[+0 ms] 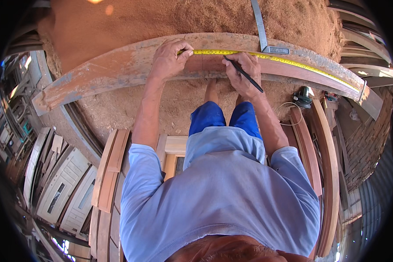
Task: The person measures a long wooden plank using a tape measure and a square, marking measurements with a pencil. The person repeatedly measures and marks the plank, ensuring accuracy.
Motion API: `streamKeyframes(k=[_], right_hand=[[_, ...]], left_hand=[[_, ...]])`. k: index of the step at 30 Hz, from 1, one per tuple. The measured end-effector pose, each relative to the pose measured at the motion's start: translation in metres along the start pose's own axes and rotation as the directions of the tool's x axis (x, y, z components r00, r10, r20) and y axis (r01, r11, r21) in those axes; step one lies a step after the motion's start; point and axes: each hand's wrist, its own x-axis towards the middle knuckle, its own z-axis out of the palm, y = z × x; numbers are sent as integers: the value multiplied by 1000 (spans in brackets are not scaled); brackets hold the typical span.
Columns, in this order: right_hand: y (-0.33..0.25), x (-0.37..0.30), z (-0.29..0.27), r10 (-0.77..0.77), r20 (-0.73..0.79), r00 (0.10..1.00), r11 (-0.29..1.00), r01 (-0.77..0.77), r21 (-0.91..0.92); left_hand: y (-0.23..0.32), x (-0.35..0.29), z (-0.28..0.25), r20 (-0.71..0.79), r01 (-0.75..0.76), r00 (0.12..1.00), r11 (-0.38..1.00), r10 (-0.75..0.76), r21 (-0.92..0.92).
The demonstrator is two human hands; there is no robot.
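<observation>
A yellow measuring tape [214,52] runs along a reddish board [277,69], which lies on a long, worn plank [100,70]. My left hand [169,57] pinches the left end of the tape. Over the middle of the board, my right hand [243,72] is closed around a black pen [251,81], its tip slanting up to the left by the tape. A faint line crosses the board between my hands. Beyond my right hand, a metal square [260,28] rests its stock on the far side of the plank, beside the tape.
Sawdust [196,19] is heaped beyond the plank. A dark green power tool [302,97] with a pale cord sits to the right, near long timber pieces [325,144]. To the left stand more boards [109,174] and wooden door panels [63,183].
</observation>
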Motion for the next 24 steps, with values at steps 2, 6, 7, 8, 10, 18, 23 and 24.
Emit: streamKeyframes(k=[2,6,7,8,10,18,23,24], right_hand=[[2,0,2,-21,-16,1000,999,20,-30],[0,2,2,-56,-15,998,997,55,-61],[-1,2,2,-57,-14,998,996,56,-65],[-1,2,2,-58,-14,998,996,57,-68],[0,2,3,-59,-12,998,996,58,-67],[-2,2,2,-46,-3,999,995,45,-86],[-2,3,3,-44,3,999,995,44,-91],[-2,3,3,-42,5,999,994,43,-96]], left_hand=[[0,1,1,5,6,1000,1000,-6,-11],[-3,1,2,-23,-46,999,999,46,-1],[-3,0,2,-20,-36,999,999,36,-1],[-3,0,2,-17,-26,1000,1000,26,0],[-3,0,2,-19,-25,1000,1000,25,5],[0,0,0,12,21,1000,1000,-21,2],[-1,0,0,-5,-5,1000,1000,5,-16],[-1,0,0,-11,-12,1000,1000,11,-23]])
